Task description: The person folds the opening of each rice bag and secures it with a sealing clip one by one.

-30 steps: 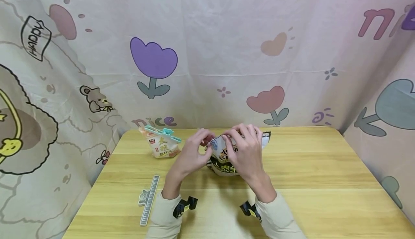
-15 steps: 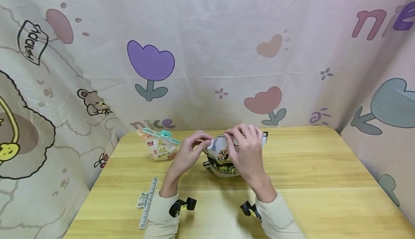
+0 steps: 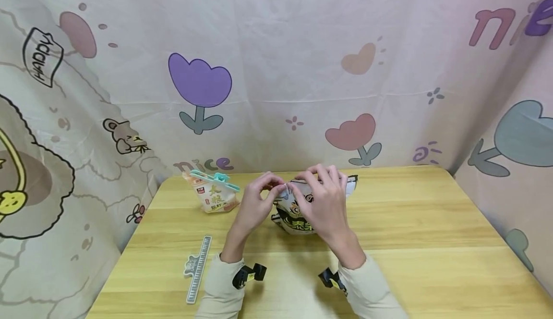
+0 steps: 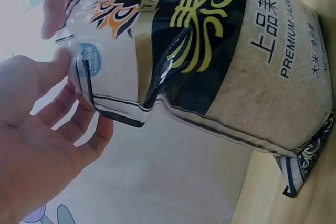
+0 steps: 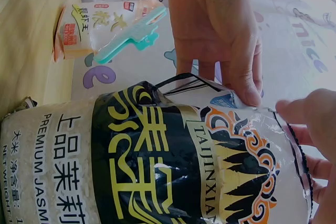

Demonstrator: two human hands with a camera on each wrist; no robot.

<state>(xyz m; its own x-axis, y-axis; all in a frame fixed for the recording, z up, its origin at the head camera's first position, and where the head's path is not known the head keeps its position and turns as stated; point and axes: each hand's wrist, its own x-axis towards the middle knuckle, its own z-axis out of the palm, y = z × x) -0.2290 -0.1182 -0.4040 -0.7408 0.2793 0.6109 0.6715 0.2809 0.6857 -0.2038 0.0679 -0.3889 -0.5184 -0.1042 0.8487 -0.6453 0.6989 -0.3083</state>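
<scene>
**Jasmine rice bag (image 3: 298, 224) pinched along its top by left hand (image 3: 256, 204) and right hand (image 3: 327, 202)**

The bag stands upright on the wooden table (image 3: 432, 232), in front of the person, its clear lower part showing the grains and its black middle band lettered in yellow. Both forearms reach forward, wrists apart, and the hands angle inward until the two thumbs nearly meet at the top edge. The left thumb presses on the front near the upper left corner, beside a blue printed mark, with the fingers curled behind the film. The right thumb lies on the front just below the edge, its fingers bent over to the back. So the bag's upper film lies between thumb and fingers on each side, while its full body hangs below them; the upper right corner juts past the right hand.

Beyond the left hand stands a smaller white-and-orange bag (image 3: 216, 200), a turquoise clip (image 3: 221, 177) slanting across its top. A grey clip (image 3: 198, 270) with ruler-like marks lies near the left sleeve (image 3: 221, 285). Behind the table hangs a pale cloth (image 3: 276, 50) printed with tulips and hearts.
</scene>
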